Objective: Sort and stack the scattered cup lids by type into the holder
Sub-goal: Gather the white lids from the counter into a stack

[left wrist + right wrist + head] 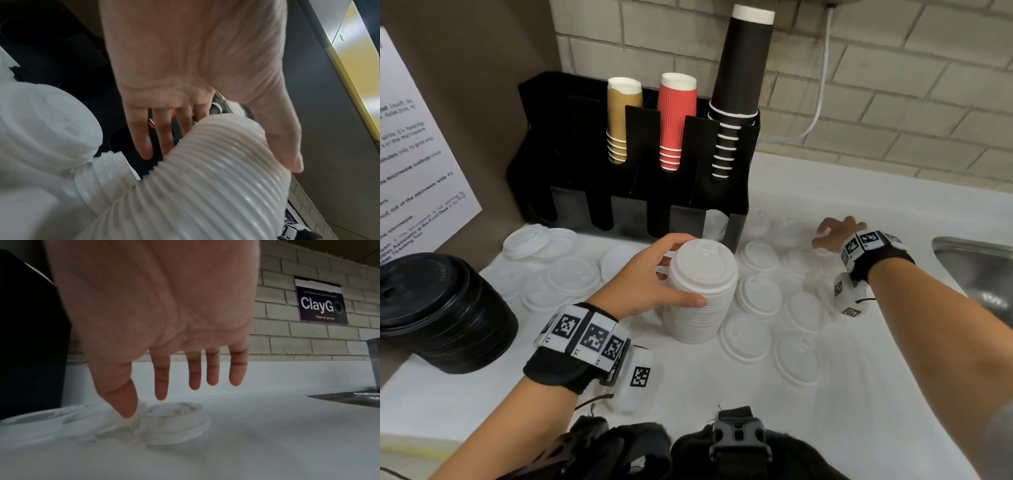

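A tall stack of white cup lids (pixel 698 298) stands on the white counter (pixel 859 394) in front of the black holder (pixel 571 154). My left hand (pixel 681 270) grips the stack near its top, thumb on the near side and fingers round the back; the left wrist view shows the ribbed stack (pixel 205 186) under that hand (pixel 216 154). Several loose white lids (pixel 758 294) lie scattered around it. My right hand (pixel 835 234) hovers at the far right with fingers spread and straight over a single lid (pixel 174 421). Its thumb (pixel 125 402) touches the edge of a neighbouring lid.
The holder's upper slots carry brown (pixel 619 116), red (pixel 676 120) and black (pixel 739 75) paper cups; one lower slot shows white lids (pixel 714 224). A big stack of black lids (pixel 445 315) sits at the left. A steel sink (pixel 976 267) borders the counter on the right.
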